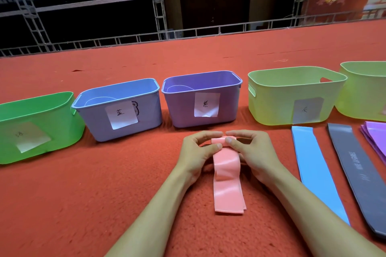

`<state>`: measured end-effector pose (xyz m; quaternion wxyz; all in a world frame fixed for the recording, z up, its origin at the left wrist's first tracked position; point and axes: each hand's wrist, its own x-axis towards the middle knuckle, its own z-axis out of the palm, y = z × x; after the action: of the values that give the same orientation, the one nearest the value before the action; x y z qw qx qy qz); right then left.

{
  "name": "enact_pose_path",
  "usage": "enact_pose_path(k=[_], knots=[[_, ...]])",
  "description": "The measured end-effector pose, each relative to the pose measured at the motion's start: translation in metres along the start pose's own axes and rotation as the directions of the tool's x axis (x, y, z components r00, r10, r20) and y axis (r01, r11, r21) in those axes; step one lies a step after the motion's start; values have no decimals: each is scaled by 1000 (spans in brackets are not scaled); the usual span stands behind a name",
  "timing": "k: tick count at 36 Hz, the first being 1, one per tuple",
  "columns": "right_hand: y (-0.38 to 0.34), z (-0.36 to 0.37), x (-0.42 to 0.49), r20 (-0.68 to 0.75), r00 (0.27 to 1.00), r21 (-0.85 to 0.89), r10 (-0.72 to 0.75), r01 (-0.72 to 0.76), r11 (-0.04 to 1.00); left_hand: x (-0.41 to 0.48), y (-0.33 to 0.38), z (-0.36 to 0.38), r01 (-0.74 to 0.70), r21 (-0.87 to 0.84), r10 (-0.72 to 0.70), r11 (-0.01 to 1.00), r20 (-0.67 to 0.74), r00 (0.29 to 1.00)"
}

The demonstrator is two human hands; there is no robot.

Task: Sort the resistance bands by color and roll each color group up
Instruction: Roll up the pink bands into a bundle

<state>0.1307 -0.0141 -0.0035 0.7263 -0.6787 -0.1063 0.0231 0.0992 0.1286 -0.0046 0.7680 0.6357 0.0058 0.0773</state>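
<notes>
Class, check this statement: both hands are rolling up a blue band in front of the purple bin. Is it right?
No. The band is pink, not blue. The head view shows the left hand and right hand pinching the rolled end of the pink band in front of the purple bin; the blue band lies flat, untouched, further right.

The purple bin (183,117) carries a white label (206,104) with a dark handwritten mark. Left of it stand a pale blue bin (94,125) and then a bright green bin (62,123). Right of it are a lime bin (271,106) and a second lime bin (359,94). In front of it lies a glossy pink band (227,175). Further right lie a sky-blue band (313,169), a dark grey band (355,173) with pale lettering, and violet bands (376,137). The carpet (83,204) is red-orange.
</notes>
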Motion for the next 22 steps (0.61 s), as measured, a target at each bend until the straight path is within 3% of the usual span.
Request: enact_pose_path(k=[6,22], knots=[[1,-1,1,-8,1000,-21,-28,28,999,3,-1,2,3,-97,-2,995,17,1000],[0,-3,1,4,991,-91,-133,133,987,5,-9,3,33,18,-34,999,31,999]])
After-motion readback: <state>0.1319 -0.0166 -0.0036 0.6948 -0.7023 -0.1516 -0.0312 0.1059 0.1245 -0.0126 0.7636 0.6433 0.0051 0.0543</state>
